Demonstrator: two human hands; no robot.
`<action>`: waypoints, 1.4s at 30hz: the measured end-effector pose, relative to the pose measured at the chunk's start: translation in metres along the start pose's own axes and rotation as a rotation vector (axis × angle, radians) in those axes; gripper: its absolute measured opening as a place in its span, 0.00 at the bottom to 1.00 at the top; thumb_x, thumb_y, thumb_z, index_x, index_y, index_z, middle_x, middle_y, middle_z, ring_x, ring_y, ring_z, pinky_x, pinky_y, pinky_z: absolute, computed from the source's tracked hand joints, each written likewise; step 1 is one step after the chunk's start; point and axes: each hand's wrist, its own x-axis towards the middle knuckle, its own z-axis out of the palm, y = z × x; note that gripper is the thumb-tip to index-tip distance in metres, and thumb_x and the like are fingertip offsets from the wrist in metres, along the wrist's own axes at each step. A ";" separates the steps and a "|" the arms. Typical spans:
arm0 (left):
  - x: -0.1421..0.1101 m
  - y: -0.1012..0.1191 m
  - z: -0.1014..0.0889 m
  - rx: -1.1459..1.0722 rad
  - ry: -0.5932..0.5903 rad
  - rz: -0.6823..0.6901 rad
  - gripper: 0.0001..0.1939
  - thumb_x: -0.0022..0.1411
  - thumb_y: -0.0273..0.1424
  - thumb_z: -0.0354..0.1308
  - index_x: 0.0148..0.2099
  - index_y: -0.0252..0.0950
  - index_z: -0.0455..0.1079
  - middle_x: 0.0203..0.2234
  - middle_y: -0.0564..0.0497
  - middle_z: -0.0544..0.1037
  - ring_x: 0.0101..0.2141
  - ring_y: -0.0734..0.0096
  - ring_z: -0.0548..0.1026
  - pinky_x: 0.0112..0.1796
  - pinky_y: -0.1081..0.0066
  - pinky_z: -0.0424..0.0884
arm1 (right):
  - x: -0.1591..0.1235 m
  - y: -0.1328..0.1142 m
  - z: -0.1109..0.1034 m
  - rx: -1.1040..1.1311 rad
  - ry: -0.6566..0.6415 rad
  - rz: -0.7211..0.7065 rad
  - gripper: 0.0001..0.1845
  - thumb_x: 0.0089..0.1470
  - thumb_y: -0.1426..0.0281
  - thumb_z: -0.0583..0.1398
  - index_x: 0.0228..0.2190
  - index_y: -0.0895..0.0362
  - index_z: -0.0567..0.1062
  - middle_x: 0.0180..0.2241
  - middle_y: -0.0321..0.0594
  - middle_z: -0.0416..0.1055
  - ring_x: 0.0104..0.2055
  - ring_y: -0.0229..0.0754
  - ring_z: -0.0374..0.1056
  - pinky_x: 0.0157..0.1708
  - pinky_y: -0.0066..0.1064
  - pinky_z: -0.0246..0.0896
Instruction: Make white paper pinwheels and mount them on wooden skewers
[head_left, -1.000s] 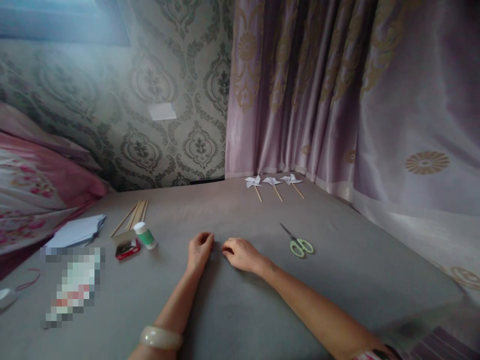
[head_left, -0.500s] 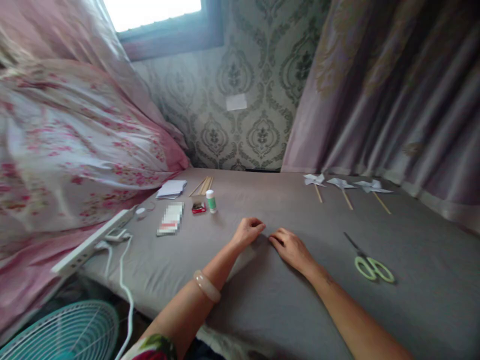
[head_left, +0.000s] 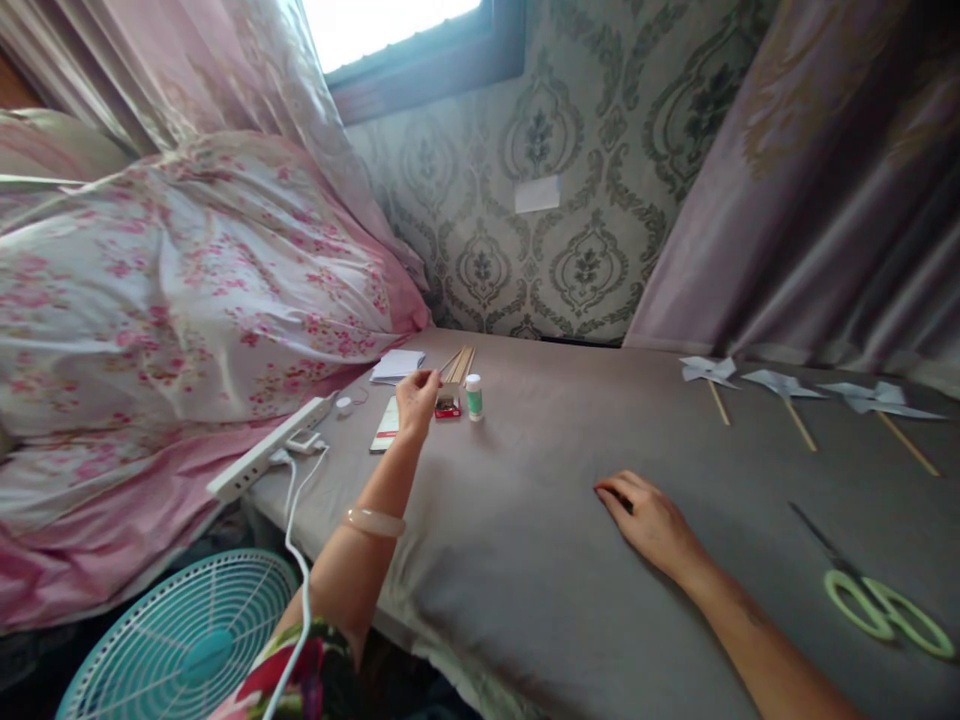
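Hovering over the small supplies on the far left of the grey sheet (head_left: 540,460), or perhaps touching them, the left hand (head_left: 417,402) has its thumb and fingers drawn together; whether anything is pinched there I cannot tell. It lies just beside the open red box (head_left: 448,409), whose raised flap leaves the contents within easy reach. The paper (head_left: 396,364) is stacked behind the hand, a booklet (head_left: 384,430) lies partly hidden by it, and the sticks (head_left: 465,362) are bunched beyond the box, probably so that they can be picked up one by one. A white bottle (head_left: 475,400) with a green label stands upright on its base, which likely keeps it handy.

The right hand (head_left: 649,520) rests well apart from the left, low on the sheet with its fingers curled; I cannot tell whether they close on something. It seems to be keeping its place at the open middle of the sheet.

Three pinwheels (head_left: 710,371) lie in a row near the curtain (head_left: 720,230), apart from the supplies, presumably to protect their folded blades. The scissors (head_left: 849,573) lie to the right, their blades together and pointing away, perhaps for safety.
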 end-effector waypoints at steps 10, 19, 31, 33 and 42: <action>0.087 -0.043 -0.058 0.457 0.174 -0.039 0.15 0.51 0.29 0.52 0.38 0.29 0.75 0.35 0.40 0.80 0.41 0.58 0.76 0.45 0.67 0.67 | -0.001 0.001 0.001 0.011 0.037 -0.023 0.15 0.58 0.62 0.51 0.31 0.53 0.76 0.33 0.42 0.74 0.37 0.44 0.71 0.39 0.35 0.65; 0.127 -0.079 -0.063 0.734 0.001 -0.024 0.15 0.52 0.27 0.53 0.39 0.31 0.77 0.37 0.42 0.81 0.42 0.58 0.77 0.44 0.70 0.68 | -0.001 0.002 0.002 -0.011 0.033 -0.007 0.16 0.59 0.60 0.51 0.31 0.53 0.75 0.33 0.40 0.74 0.36 0.43 0.71 0.38 0.34 0.66; 0.166 -0.094 -0.045 0.878 -0.227 0.016 0.22 0.54 0.35 0.57 0.51 0.32 0.71 0.47 0.42 0.76 0.47 0.58 0.74 0.50 0.68 0.65 | -0.002 0.005 0.003 -0.024 0.023 0.017 0.17 0.59 0.58 0.51 0.31 0.52 0.75 0.33 0.41 0.74 0.36 0.43 0.72 0.38 0.33 0.67; 0.171 -0.097 -0.042 0.898 -0.263 -0.001 0.24 0.53 0.36 0.59 0.52 0.31 0.71 0.44 0.41 0.77 0.45 0.58 0.75 0.47 0.67 0.67 | -0.002 0.005 0.003 -0.026 0.028 0.018 0.17 0.59 0.57 0.51 0.31 0.52 0.75 0.33 0.40 0.74 0.36 0.43 0.72 0.38 0.33 0.67; 0.181 -0.107 -0.038 0.969 -0.382 -0.018 0.24 0.52 0.38 0.60 0.50 0.32 0.71 0.48 0.42 0.75 0.49 0.55 0.72 0.48 0.67 0.65 | -0.002 0.003 0.001 -0.030 0.018 0.019 0.17 0.59 0.57 0.52 0.31 0.52 0.75 0.33 0.40 0.74 0.36 0.42 0.72 0.38 0.32 0.67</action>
